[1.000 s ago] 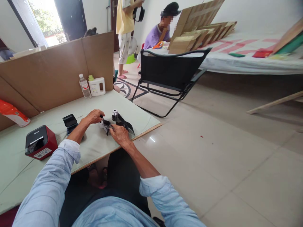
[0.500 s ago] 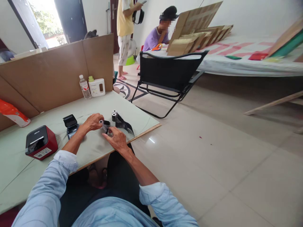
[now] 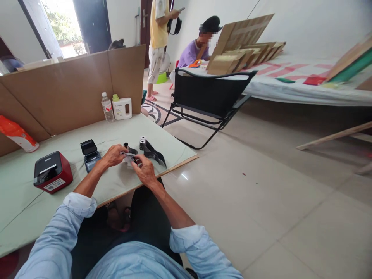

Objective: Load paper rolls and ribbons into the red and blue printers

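Between my hands, close above the table's front edge, is a small strip of paper (image 3: 128, 158), whitish with dark marks. My left hand (image 3: 114, 156) pinches its left end with closed fingers. On the other side, my right hand (image 3: 145, 170) has thumb and fingers closed on its right end. Just beyond the fingers stands a small dark roll (image 3: 126, 145) with a dark strip trailing from it. Farther right are two more small rolls (image 3: 142, 144), one with a long black tail (image 3: 155, 154). Left of my left hand lies a small dark device (image 3: 90, 155) with its lid up.
A red-and-black box-shaped device (image 3: 53, 172) sits on the table at left. Toward the cardboard partition (image 3: 78, 89) stand a water bottle (image 3: 107, 108) and a white jug (image 3: 123, 108). A black folding chair (image 3: 213, 93) is beyond the table; two people are farther back.
My left fingers have come down off the dark roll, which now shows standing behind them. The whitish strip is now stretched between both hands. The view has shifted slightly.
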### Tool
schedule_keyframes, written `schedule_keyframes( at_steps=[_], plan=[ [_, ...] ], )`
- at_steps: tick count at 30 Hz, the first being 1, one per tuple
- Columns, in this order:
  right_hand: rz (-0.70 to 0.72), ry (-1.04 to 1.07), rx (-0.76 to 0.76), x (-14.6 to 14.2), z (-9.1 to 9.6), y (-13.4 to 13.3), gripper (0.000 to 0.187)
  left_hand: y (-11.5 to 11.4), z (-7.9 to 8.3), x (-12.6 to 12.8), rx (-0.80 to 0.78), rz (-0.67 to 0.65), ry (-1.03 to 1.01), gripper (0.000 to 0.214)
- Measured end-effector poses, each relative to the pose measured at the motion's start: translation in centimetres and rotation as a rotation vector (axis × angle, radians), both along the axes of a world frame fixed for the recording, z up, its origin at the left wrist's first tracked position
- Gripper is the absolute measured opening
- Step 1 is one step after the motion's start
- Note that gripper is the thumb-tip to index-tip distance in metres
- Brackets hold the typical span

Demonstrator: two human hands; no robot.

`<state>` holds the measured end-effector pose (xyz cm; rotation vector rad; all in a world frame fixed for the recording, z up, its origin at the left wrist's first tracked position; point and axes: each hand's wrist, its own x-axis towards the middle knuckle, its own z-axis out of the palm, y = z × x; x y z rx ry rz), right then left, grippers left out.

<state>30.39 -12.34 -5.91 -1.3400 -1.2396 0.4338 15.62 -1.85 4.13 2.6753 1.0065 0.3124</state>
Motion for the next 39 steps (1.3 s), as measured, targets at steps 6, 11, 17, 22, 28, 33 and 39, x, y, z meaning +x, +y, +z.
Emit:
schedule_keyframes(
  at_steps=[6, 11, 17, 22, 28, 33, 39],
  plan=[
    [0.166, 0.321, -0.015, -1.0, 1.4, -0.4, 0.035, -2.2, 1.0, -2.5, -0.235, 0.037, -0.122, 0.028],
    [0.281, 0.434, -0.099, -0.9, 2.5, -1.1, 0.043, -4.2, 0.5, -4.6, -0.538, 0.068, -0.26, 0.03],
    [0.344, 0.398, -0.158, -1.0, 3.2, -1.9, 0.046, -6.5, -1.0, -6.1, -0.684, 0.085, -0.394, 0.034],
    [0.434, 0.338, -0.212, -1.1, 3.8, -2.9, 0.042, -8.5, -2.4, -7.0, -0.698, 0.102, -0.432, 0.029],
    [0.582, 0.252, -0.252, -1.8, 4.2, -3.5, 0.036, -10.6, -2.9, -8.3, -0.585, 0.133, -0.418, 0.017],
    [0.62, 0.144, -0.177, -2.9, 5.9, -2.0, 0.031, -10.7, -1.2, -9.8, -0.29, 0.167, -0.416, 0.015],
    [0.663, -0.042, -0.021, -5.6, 8.1, 3.1, 0.028, -6.3, -0.3, -13.0, 0.006, 0.25, -0.454, 0.019]
  ],
)
